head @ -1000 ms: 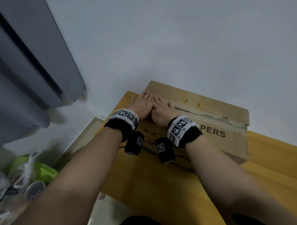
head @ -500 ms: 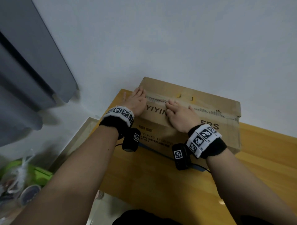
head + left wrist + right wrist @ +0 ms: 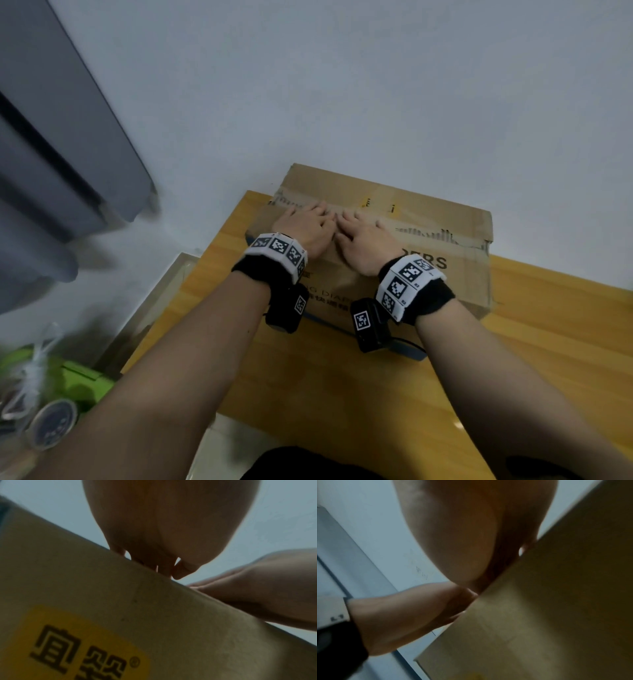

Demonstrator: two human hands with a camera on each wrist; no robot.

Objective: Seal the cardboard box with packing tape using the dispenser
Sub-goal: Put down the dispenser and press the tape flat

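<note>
Right hand (image 3: pixel 363 241) back beside left hand (image 3: pixel 305 228)

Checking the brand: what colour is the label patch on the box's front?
Yellow label patch with dark characters, clearest in the left wrist view.

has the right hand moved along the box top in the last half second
Yes. The right hand slid left along the cardboard box, away from the printed "ERS" letters, and now lies flat beside the left hand on the taped seam.

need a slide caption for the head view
Left hand and right hand press flat on the taped top of a cardboard box.
</note>
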